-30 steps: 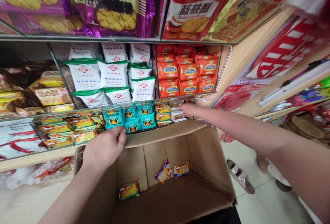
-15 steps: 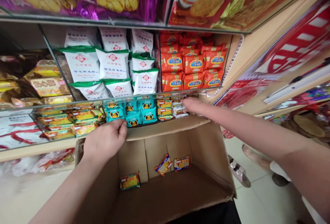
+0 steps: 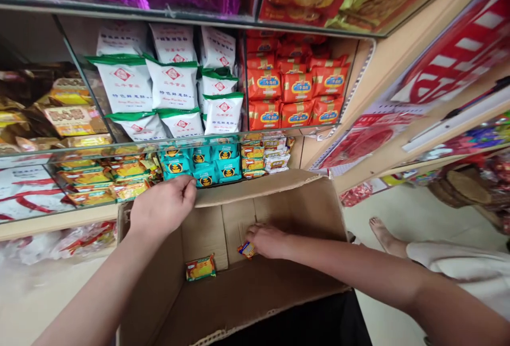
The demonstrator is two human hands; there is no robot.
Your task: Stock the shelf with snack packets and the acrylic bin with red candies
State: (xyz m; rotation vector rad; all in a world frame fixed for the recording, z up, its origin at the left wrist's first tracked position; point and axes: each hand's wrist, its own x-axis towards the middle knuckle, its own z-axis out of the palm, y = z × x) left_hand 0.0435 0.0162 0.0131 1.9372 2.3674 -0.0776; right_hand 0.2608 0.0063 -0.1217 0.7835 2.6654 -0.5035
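My left hand [image 3: 165,205] is closed on the top edge of an open cardboard box [image 3: 207,234], at the flap nearest the shelf. Down inside the box, my right hand [image 3: 266,241] has its fingers curled at a small orange-and-blue snack packet [image 3: 247,250]; part of that packet shows beyond the fingertips. Whatever lies under the palm is hidden. To the left on the box bottom rests a yellow-and-green snack packet [image 3: 200,268], touched by neither hand.
Behind the box, glass-fronted shelves hold teal packets [image 3: 205,173], small silver-and-gold packets [image 3: 275,161], white bags [image 3: 175,83] and red packets [image 3: 297,86]. Another person's bare foot [image 3: 384,235] is on the floor at right. Wrapped goods [image 3: 79,242] lie below the shelf.
My right hand has come down from the shelf's silver packets into the box, over the orange-and-blue packets. My left hand keeps its hold on the box edge. The other person's feet have shifted.
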